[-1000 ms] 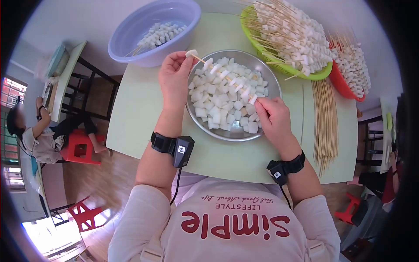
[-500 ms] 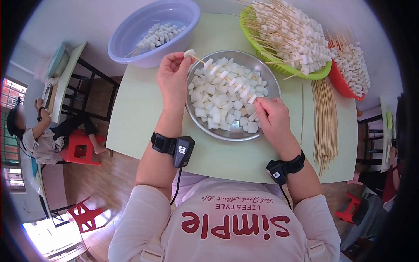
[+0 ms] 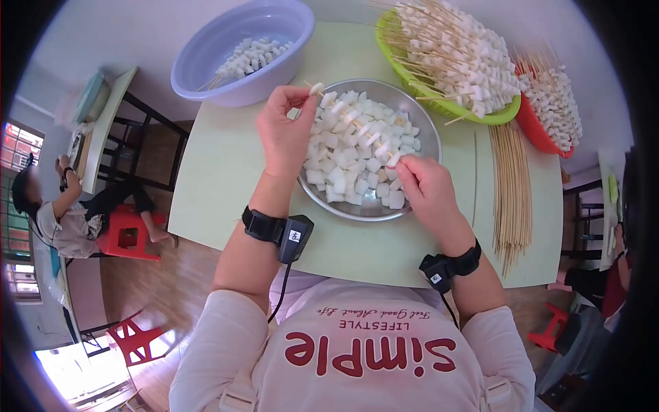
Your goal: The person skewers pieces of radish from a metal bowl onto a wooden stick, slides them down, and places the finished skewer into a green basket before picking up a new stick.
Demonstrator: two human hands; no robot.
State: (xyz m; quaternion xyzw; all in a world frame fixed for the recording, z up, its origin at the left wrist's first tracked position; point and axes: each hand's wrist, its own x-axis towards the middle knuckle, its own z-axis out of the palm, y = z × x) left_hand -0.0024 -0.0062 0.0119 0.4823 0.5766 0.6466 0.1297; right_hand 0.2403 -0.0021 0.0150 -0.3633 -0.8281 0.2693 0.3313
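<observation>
A thin wooden skewer threaded with several white pieces (image 3: 366, 129) slants above a round metal bowl (image 3: 431, 130) of loose white chunks (image 3: 341, 175). My right hand (image 3: 429, 189) pinches the skewer's lower right end, beside the last piece. At the upper left end, my left hand (image 3: 287, 127) has thumb and forefinger closed on a white piece (image 3: 316, 88), and the skewer's tip pokes out past it. The palm sides of both hands are partly hidden.
A blue basin (image 3: 195, 69) with filled skewers stands at the back left. Behind on the right are a green basket (image 3: 504, 117) and a red basket (image 3: 542, 137) heaped with filled skewers. Bare sticks (image 3: 511, 199) lie at the right. A seated person (image 3: 65, 223) is far left.
My left hand has moved right and slightly down with its white piece, which is now threaded on the skewer's tip. My right hand has shifted slightly.
</observation>
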